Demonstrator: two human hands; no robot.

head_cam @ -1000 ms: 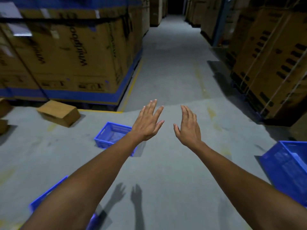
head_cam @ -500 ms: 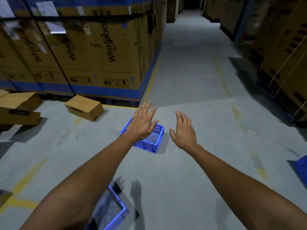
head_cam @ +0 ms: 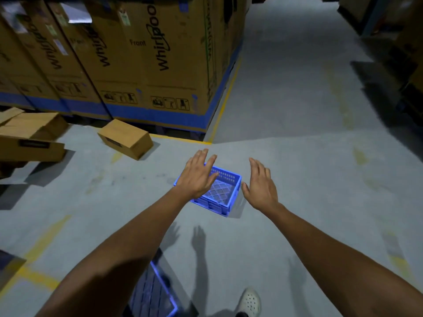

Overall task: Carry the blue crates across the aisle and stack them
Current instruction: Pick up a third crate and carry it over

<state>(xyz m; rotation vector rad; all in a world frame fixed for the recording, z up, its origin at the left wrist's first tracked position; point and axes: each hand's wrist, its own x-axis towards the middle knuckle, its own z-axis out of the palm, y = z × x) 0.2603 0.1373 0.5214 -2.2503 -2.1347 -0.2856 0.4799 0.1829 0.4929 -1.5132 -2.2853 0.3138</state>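
grey warehouse floor (head_cam: 297,179) runs between stacks of tall cardboard cartons (head_cam: 146,56), and one blue crate (head_cam: 225,193) sits low on it straight ahead, with a second blue crate (head_cam: 155,294) close by the person's foot (head_cam: 250,302) at the bottom edge. both hands are spread and empty, left hand (head_cam: 198,177) over the far crate's left side and right hand (head_cam: 262,185) just off its right rim, neither touching it as far as i can tell. the likeliest slips, i'd judge, are tripping on the near crate underfoot while stepping in, or an uneven grab tilting the light crate.
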